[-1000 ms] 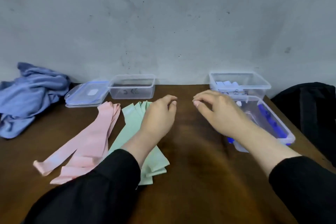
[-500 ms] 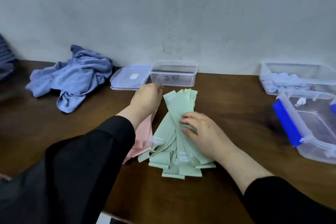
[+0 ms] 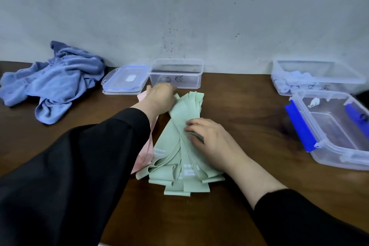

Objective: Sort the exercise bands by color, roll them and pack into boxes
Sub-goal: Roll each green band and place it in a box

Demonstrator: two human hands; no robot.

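Scuffed grey wall behind, dark wood counter (image 3: 249, 136) below, and I am looking down at both hands already on the bands. A second ago they hovered bare above the wood, fingers loosely curled and touching nothing; now they have come down on the green bands (image 3: 179, 154), so I judge the picking-up of one green strip for rolling has begun.

My left hand (image 3: 159, 100) reaches forward to the far end of the green pile, just in front of the empty clear box (image 3: 176, 74); its fingers curl down over the strip tips, but whether they pinch one I cannot tell from here. My right hand (image 3: 207, 138) lies on the middle of the pile, fingers bent and pinching an edge of green.

These green bands are thin, flat, matte strips, fanned and overlapping, their near ends folded into soft loops, with small white print on some. They look limp and slippery, likely to slide over one another. Pink bands (image 3: 144, 152) lie alongside, mostly hidden under my left sleeve.

A snap lid (image 3: 124, 80) rests beside the empty box. At the right stand a clear box with pale rolls (image 3: 317, 78) and a blue-clipped box (image 3: 335, 128). Crumpled blue cloth (image 3: 54, 80) sits at far left.
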